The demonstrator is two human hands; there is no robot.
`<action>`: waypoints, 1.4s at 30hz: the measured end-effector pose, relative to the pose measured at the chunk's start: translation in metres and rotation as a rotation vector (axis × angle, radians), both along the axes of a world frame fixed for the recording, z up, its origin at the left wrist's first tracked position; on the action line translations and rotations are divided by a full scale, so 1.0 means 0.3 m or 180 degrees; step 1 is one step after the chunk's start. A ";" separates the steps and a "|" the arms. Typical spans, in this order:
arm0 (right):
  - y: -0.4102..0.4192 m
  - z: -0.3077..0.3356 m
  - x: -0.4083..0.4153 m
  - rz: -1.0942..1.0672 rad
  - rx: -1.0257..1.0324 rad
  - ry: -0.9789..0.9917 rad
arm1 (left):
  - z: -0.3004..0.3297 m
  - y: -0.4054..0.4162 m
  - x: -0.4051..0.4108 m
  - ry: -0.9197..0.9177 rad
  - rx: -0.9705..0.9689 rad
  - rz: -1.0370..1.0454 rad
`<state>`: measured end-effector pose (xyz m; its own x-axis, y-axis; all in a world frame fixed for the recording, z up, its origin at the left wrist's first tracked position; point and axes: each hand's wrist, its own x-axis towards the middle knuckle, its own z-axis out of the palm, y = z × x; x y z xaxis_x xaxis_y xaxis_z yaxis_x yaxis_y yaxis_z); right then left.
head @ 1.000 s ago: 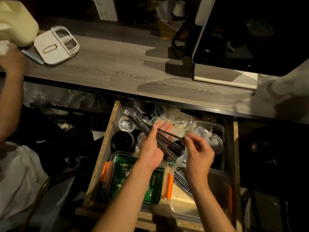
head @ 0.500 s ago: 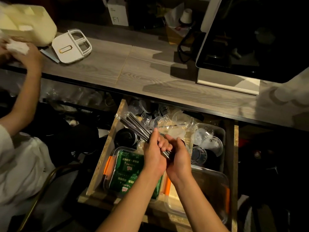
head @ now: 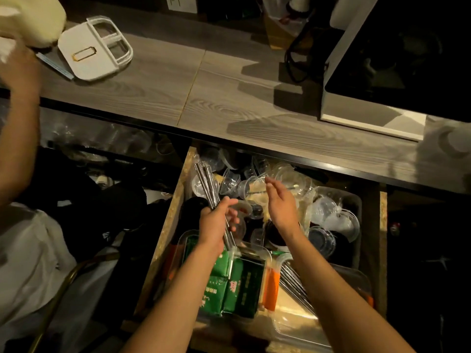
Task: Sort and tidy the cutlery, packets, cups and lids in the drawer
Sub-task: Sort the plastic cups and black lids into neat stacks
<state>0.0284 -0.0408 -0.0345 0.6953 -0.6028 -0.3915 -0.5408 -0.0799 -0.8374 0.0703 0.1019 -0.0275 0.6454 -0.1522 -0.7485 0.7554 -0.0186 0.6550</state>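
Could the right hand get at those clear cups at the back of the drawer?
Probably yes: the right hand is open, holds nothing, and already hovers just above the clear cups, with nothing between them.

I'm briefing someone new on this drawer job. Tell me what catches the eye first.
The left hand grips a bundle of metal sticks over the open drawer. The right hand hangs open above a heap of clear plastic cups at the back. Green packets fill a tub at the front.

"f1" on the white box (head: 181,3); green packets' (head: 243,286) print illegible
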 end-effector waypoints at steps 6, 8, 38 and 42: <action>-0.059 -0.113 0.113 0.0504 -0.0140 0.0376 | -0.095 -0.060 0.103 -0.0025 0.0024 -0.0139; -0.075 -0.136 0.135 0.0816 -0.0249 0.0553 | -0.130 -0.074 0.133 0.0073 0.0207 -0.0215; -0.091 -0.265 0.105 -0.0871 0.0188 0.1152 | -0.229 -0.130 0.140 -0.0160 0.0181 -0.1177; -0.103 -0.272 0.106 -0.1085 0.0391 0.1056 | -0.243 -0.134 0.153 -0.0101 0.0307 -0.1135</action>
